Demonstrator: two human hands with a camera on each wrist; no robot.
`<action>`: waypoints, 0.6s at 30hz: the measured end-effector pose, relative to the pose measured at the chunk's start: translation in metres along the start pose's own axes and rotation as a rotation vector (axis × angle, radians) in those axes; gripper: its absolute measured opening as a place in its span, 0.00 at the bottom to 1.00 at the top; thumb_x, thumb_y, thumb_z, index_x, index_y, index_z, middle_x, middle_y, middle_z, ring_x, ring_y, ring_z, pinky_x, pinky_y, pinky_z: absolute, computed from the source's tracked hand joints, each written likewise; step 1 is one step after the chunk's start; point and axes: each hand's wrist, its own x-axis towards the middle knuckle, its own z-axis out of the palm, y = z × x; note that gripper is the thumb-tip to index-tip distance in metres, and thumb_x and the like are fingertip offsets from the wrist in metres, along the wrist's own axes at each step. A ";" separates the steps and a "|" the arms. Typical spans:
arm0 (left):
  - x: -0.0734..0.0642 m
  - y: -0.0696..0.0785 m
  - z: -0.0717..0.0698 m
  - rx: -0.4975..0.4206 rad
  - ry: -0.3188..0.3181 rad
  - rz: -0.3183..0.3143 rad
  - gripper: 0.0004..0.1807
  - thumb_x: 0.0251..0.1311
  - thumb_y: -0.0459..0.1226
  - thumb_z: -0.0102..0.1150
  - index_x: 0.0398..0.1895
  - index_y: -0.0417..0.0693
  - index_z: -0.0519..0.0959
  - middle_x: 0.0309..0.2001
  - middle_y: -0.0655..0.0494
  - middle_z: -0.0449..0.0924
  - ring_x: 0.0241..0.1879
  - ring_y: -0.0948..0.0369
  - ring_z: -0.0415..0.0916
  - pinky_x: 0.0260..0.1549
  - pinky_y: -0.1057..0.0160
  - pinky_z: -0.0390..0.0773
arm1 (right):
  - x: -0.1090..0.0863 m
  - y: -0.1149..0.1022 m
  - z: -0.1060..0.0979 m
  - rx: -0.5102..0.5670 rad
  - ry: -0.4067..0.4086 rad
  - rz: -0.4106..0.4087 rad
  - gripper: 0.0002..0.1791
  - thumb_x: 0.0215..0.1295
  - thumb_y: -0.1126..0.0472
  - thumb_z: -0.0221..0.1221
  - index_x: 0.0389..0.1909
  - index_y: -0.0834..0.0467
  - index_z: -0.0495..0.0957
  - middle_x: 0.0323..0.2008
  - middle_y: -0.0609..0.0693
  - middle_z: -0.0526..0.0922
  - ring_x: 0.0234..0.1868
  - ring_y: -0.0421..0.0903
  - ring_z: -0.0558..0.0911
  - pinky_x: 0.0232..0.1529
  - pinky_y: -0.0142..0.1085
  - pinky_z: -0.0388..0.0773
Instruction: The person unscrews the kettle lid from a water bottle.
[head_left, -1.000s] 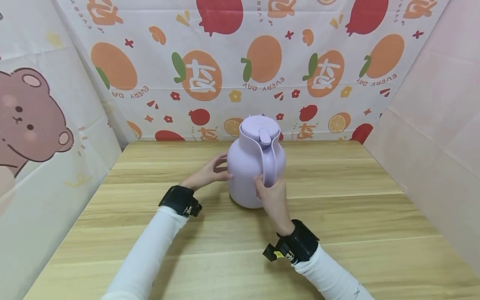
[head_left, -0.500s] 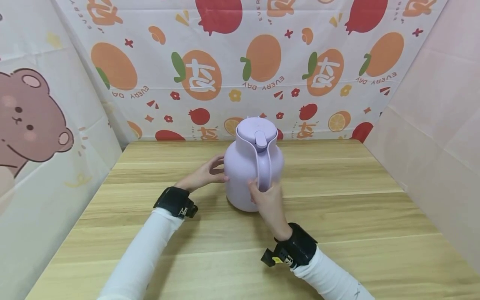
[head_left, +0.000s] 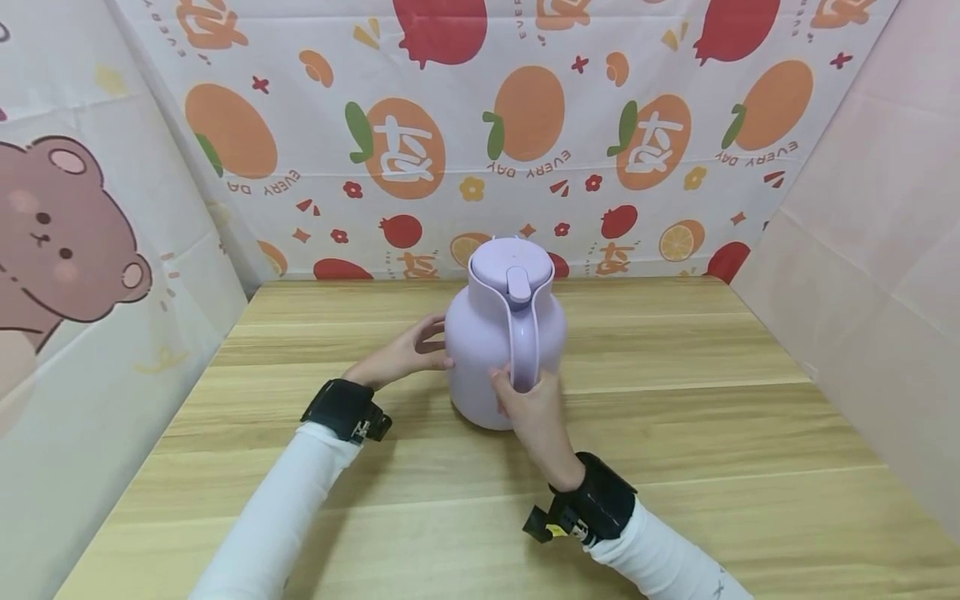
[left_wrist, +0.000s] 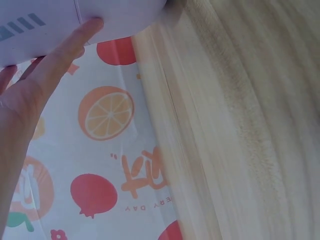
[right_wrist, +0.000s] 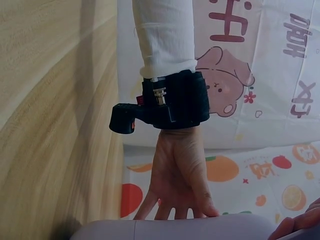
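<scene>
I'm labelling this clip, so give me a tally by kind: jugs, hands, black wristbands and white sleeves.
Jugs: 1 (purple jug)
Hands: 2 (left hand, right hand)
Black wristbands: 2 (left band, right band)
White sleeves: 2 (left sleeve, right sleeve)
Total: 7

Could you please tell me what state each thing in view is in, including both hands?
Purple jug: upright, apparently resting on the table.
Lid: on, looks closed.
Handle: held near its lower end.
Left hand: fingers extended, touching the jug's side.
Right hand: gripping the handle.
Wristbands: fastened around both wrists.
</scene>
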 end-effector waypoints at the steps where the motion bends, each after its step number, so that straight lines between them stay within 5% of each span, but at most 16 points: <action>1: 0.000 0.000 0.000 0.001 -0.001 0.000 0.43 0.56 0.36 0.62 0.70 0.46 0.48 0.69 0.46 0.47 0.65 0.46 0.52 0.56 0.48 0.61 | -0.001 0.000 0.000 -0.008 0.002 0.003 0.13 0.60 0.72 0.54 0.17 0.65 0.68 0.11 0.47 0.66 0.15 0.40 0.67 0.21 0.29 0.65; 18: -0.009 0.003 0.001 0.026 -0.018 0.001 0.45 0.54 0.38 0.64 0.70 0.46 0.48 0.69 0.45 0.46 0.65 0.46 0.51 0.55 0.48 0.62 | -0.010 -0.007 0.003 0.025 -0.037 0.048 0.12 0.60 0.73 0.55 0.17 0.66 0.68 0.12 0.48 0.67 0.16 0.40 0.67 0.24 0.29 0.66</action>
